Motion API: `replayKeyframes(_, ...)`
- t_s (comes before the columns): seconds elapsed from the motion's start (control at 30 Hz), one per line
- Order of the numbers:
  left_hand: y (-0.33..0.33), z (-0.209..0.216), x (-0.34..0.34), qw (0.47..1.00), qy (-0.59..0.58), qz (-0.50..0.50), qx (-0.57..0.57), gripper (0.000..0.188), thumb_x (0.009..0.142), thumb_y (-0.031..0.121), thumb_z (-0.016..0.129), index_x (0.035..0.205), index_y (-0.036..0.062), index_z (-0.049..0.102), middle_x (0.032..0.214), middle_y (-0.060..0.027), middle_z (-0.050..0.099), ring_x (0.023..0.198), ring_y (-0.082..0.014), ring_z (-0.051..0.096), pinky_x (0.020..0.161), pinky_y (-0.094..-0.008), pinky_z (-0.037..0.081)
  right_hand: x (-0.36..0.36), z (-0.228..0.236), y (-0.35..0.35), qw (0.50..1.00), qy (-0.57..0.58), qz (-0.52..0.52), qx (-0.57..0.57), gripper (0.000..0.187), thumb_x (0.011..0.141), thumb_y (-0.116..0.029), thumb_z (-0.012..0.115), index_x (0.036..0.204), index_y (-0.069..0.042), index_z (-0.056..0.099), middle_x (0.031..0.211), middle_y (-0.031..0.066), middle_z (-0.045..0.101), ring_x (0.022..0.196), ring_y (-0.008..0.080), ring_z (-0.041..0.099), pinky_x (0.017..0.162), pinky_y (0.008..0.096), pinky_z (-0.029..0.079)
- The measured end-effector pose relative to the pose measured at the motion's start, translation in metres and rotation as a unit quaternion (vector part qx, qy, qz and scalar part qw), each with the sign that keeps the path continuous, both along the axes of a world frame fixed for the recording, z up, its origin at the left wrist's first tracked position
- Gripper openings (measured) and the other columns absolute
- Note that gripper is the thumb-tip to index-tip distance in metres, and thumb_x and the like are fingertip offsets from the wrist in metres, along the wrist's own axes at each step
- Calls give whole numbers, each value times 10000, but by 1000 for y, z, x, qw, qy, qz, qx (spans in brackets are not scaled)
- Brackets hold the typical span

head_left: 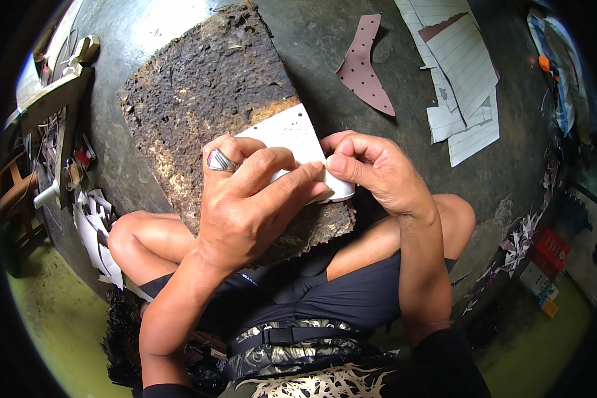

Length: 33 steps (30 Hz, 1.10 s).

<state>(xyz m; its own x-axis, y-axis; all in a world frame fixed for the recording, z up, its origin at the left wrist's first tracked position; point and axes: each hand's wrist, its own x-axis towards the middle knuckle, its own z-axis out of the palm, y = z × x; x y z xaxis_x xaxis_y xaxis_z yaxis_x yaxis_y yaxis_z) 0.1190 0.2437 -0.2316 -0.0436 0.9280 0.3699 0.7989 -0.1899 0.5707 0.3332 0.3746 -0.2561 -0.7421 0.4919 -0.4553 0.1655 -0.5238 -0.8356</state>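
A white flat piece [286,134] with small dark dots lies on a rough, dark, worn slab [205,79] that slopes across my lap. My left hand [235,205], a ring on one finger, presses its bent fingers on the piece and grips it near its lower edge. At the piece's right edge, the thumb and forefinger of my right hand [386,171] pinch it, close to the left fingertips. The near edge of the piece looks curled and shows a darker rim. Exactly what lies between the fingertips is hidden.
Beyond the slab, a pinkish-brown cut piece [359,69] with dark dots rests on the dark floor. Lined white sheets [467,79] overlap at the far right. Paper scraps lie at left [94,232] and right [521,239]. A wooden bench [56,99] stands at left.
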Motion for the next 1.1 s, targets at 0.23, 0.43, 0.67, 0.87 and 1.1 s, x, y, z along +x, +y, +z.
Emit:
replayKeyframes(0.23,1,-1,1,1000,7,5,-2,326,834,263,969,1138,184,880,1055,20,705,972,-231,647,888,-453,472,-8,14,-6,985,-93,-21,146,316,1032,-247,872,893,4,740,1114,51,769,923,76,632,786,291,532)
replayKeyframes(0.43,-1,8,2,999,37,-6,1,287,897,231,935,1173,186,873,1046,6,698,996,-243,676,890,-460,485,4,39,1,973,-185,58,129,225,1117,-201,770,1024,4,757,1221,59,766,1027,87,644,959,284,529)
replayKeyframes(0.67,-14,30,17,992,-99,61,-46,362,1074,155,775,1417,42,749,1151,-158,784,1015,-325,753,863,-441,572,28,69,-29,941,-107,12,321,203,1123,-193,746,1039,-10,723,914,37,718,876,138,681,1349,508,355)
replayKeyframes(0.87,-46,58,56,801,-545,93,-230,270,1144,231,748,1206,-25,809,956,-62,815,855,-88,726,763,-291,584,37,92,-67,940,-76,-10,334,168,1121,-168,756,1059,-15,726,971,42,738,902,141,693,1254,468,462)
replayKeyframes(1.1,-57,42,41,728,-637,69,-243,174,1113,147,772,1163,-16,805,967,-35,793,813,-65,703,677,-242,561,51,104,-110,958,-128,-24,256,205,1125,-146,763,1258,8,734,1018,32,754,916,95,685,833,273,571)
